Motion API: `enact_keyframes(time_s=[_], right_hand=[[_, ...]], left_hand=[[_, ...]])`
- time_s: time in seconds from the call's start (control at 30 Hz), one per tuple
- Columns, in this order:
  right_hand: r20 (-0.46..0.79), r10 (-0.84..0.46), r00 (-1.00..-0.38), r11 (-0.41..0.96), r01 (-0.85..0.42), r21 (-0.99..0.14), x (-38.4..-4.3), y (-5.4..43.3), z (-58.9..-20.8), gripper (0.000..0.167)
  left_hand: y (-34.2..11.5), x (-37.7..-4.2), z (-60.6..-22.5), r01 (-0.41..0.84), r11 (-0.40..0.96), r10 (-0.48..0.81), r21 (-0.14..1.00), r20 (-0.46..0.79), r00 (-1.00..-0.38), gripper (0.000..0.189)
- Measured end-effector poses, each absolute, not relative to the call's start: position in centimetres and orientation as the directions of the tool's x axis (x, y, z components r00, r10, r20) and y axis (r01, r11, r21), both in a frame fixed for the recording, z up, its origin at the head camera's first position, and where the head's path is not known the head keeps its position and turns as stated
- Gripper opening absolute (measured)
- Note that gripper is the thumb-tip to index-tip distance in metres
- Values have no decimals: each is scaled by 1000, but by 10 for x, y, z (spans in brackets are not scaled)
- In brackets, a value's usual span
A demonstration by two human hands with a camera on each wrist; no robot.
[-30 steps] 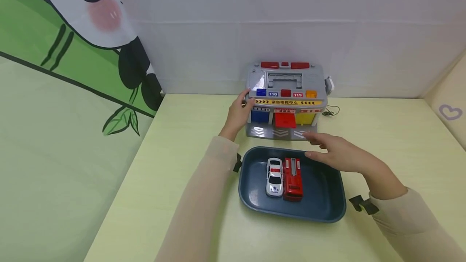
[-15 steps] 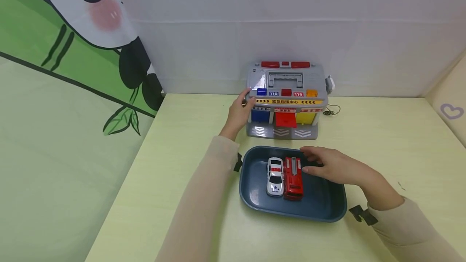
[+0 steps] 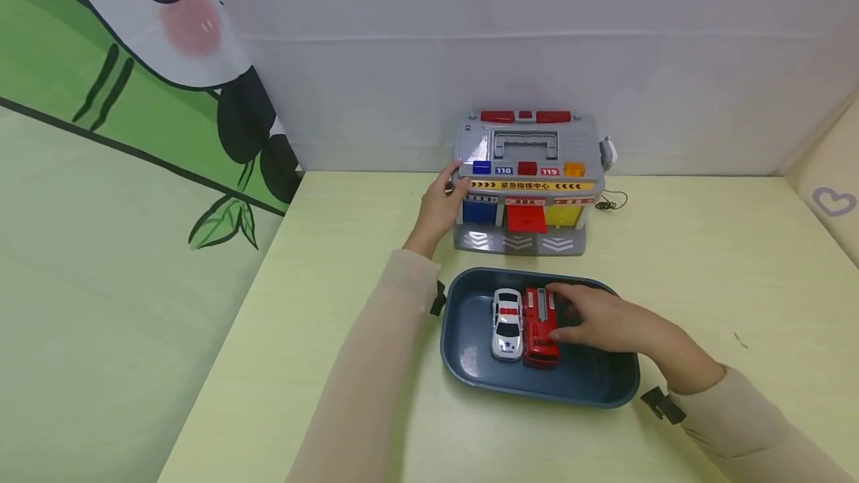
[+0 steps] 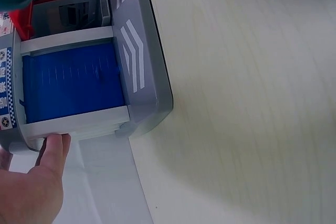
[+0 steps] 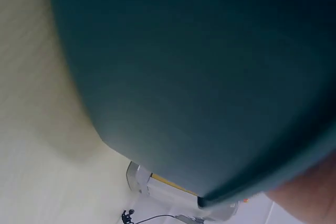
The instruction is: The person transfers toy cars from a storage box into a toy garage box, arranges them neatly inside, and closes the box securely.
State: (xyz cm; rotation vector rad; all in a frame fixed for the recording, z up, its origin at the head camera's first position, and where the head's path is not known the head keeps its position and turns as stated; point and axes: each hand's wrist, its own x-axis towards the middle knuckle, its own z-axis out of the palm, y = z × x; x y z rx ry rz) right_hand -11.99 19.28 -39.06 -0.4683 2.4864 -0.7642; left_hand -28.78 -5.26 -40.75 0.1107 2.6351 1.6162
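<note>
The red toy fire truck [image 3: 540,345] lies in the blue tray [image 3: 470,375], close beside the white toy police car [image 3: 508,325]. My right hand [image 3: 597,315] reaches over the tray from the right, its fingertips and thumb spread at the truck's right side; contact is hard to tell. Behind the tray stands a grey toy rescue station [image 3: 526,147] with a blue door [image 4: 73,82], a yellow door and a raised red door [image 3: 526,219]. My left hand [image 3: 436,211] rests against the station's left side, fingers fairly straight. In the right wrist view the tray's outer wall [image 5: 173,87] hides the fingers.
A thin dark cord [image 3: 609,204] lies on the pale table [image 3: 705,244] right of the station. A white wall sheet [image 3: 376,95] hangs directly behind. On the left is a green cloth [image 3: 101,304] with a cartoon print.
My right hand has come down from near the station's front ramp, over the tray rim, to the fire truck's right side. The left hand stays at the station.
</note>
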Motion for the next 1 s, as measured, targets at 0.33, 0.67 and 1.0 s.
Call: enact_keyframes(time_s=[0.33, 0.67, 1.0], right_hand=[[-379, -416, -827, 823, -165, -543, -120, 187, -402, 104], [-394, -402, -826, 831, -149, -536, -117, 180, -406, 111], [-364, -415, -834, 756, -93, -648, -118, 183, -416, 109]], left_hand=[[-52, -288, -407, 27, 445, 82, 895, -11, -997, 52], [-52, -287, -408, 31, 445, 80, 895, -5, -997, 52], [-52, -287, -407, 24, 446, 76, 895, -11, -997, 52]])
